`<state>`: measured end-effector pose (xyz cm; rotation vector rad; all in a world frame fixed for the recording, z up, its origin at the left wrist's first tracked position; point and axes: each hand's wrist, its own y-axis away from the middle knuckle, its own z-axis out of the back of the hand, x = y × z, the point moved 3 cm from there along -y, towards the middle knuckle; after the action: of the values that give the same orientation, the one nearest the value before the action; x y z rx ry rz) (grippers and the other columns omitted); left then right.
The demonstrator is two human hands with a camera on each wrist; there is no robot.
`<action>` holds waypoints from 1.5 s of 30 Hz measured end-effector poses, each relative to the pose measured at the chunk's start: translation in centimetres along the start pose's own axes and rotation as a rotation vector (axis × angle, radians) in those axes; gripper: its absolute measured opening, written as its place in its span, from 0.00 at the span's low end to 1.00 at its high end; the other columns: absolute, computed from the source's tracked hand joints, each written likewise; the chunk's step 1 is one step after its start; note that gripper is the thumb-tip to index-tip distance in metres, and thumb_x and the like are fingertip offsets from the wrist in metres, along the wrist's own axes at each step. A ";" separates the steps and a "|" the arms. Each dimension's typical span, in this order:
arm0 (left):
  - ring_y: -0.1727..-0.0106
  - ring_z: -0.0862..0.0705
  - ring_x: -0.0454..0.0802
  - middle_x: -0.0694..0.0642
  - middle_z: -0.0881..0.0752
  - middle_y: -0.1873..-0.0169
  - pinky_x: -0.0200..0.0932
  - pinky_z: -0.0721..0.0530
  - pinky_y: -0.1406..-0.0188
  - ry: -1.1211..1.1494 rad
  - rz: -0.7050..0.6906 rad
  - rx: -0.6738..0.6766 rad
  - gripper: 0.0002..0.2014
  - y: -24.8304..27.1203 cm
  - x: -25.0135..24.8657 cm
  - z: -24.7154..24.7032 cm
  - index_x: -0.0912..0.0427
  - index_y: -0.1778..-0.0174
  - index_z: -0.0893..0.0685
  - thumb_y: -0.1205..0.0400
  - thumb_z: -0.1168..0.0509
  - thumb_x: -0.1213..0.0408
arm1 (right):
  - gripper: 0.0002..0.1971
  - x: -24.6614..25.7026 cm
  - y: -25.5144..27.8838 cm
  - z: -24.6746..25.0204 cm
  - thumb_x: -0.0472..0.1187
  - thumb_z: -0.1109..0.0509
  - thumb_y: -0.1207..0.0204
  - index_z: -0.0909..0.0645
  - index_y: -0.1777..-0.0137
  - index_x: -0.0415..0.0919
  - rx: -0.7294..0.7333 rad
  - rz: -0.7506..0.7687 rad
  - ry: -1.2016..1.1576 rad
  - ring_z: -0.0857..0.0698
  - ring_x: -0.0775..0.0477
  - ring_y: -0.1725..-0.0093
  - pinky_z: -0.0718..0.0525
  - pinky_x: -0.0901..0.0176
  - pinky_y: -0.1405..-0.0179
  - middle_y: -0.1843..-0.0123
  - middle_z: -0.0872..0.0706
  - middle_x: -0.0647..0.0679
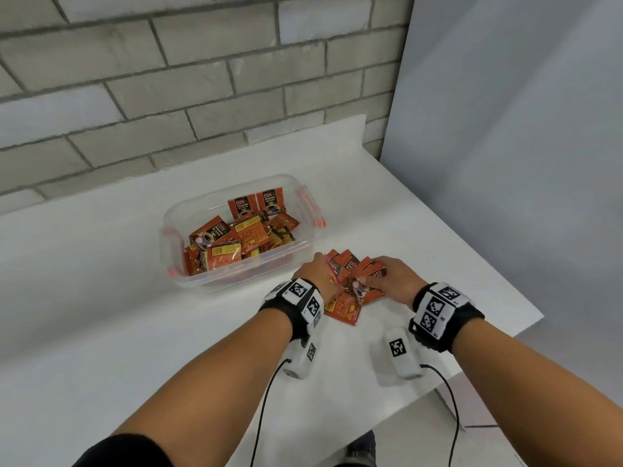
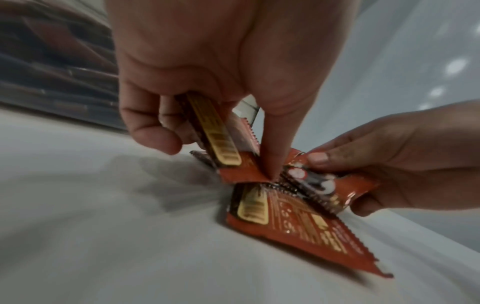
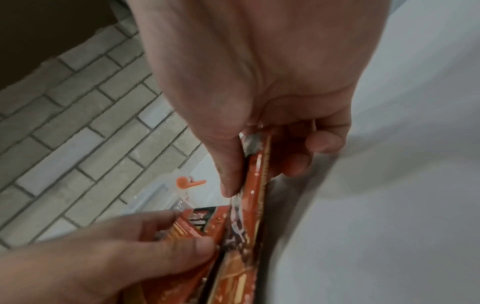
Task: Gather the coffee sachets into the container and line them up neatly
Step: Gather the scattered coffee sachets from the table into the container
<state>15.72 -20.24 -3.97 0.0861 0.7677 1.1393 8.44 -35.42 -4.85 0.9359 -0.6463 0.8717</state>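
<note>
Together, hands point(image 1: 350, 278) gripping sachets point(image 1: 350, 266) beside container point(image 1: 175, 230)

The sachets point(image 1: 273, 202) standing at the far end of the container point(image 1: 175, 251) read "D2X" above "BLACK". I read "D2X" again on the fanned sachets I hold point(image 1: 350, 266). The yellow panels' print is too blurred to read.

A staged recording spot rather than a lived-in room, by the look of it. A plain white table point(image 1: 101, 298) stands against a bare grey brick wall point(image 1: 168, 79), with a blank white panel point(image 1: 522, 146) closing off the right side.
</note>
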 end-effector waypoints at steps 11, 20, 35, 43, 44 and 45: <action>0.42 0.18 0.56 0.57 0.19 0.41 0.44 0.21 0.51 -0.015 0.039 0.047 0.32 3.2 1.6 -3.0 0.57 0.33 0.33 0.26 0.27 0.47 | 0.15 0.5 -0.5 -1.4 0.38 0.25 0.29 0.24 0.45 0.36 -0.099 0.024 0.224 0.19 0.47 0.54 0.25 0.61 0.64 0.53 0.18 0.45; 0.33 0.24 0.59 0.60 0.25 0.34 0.54 0.22 0.36 -0.089 0.050 0.000 0.42 2.8 0.0 -4.2 0.59 0.23 0.40 0.27 0.26 0.48 | 0.09 -1.5 -0.4 2.1 0.32 0.26 0.28 0.22 0.56 0.44 -0.182 -0.089 -0.272 0.14 0.47 0.59 0.17 0.57 0.62 0.55 0.13 0.44; 0.42 0.17 0.50 0.51 0.16 0.40 0.46 0.19 0.40 0.258 0.040 0.096 0.30 4.0 3.2 -2.0 0.52 0.34 0.29 0.28 0.23 0.56 | 0.08 -0.8 0.6 1.8 0.32 0.37 0.23 0.22 0.45 0.39 -0.115 -0.171 -0.336 0.13 0.41 0.59 0.14 0.47 0.55 0.51 0.13 0.38; 0.59 0.17 0.39 0.47 0.15 0.58 0.27 0.24 0.67 0.604 -0.053 -0.180 0.09 9.7 6.4 7.9 0.52 0.50 0.20 0.18 0.41 0.70 | 0.11 8.4 1.5 0.8 0.27 0.46 0.26 0.24 0.57 0.40 -0.039 0.023 -0.382 0.20 0.41 0.65 0.24 0.55 0.69 0.62 0.19 0.40; 0.57 0.17 0.39 0.47 0.14 0.57 0.25 0.24 0.66 0.631 -0.070 -0.231 0.10 10.3 6.6 9.4 0.53 0.49 0.19 0.18 0.41 0.71 | 0.11 9.9 1.3 0.1 0.27 0.46 0.26 0.24 0.57 0.39 -0.018 0.058 -0.393 0.21 0.41 0.66 0.25 0.56 0.70 0.63 0.19 0.41; 0.57 0.17 0.39 0.47 0.14 0.56 0.26 0.23 0.65 0.658 -0.085 -0.287 0.10 10.8 6.8 10.9 0.52 0.50 0.19 0.18 0.41 0.72 | 0.11 11.4 1.1 -0.7 0.27 0.45 0.26 0.24 0.57 0.40 0.003 0.094 -0.392 0.20 0.43 0.66 0.24 0.56 0.69 0.63 0.18 0.41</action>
<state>14.99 -6.31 5.37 -0.5826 1.1600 1.1934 13.38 -30.50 4.29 1.0978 -1.0321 0.7769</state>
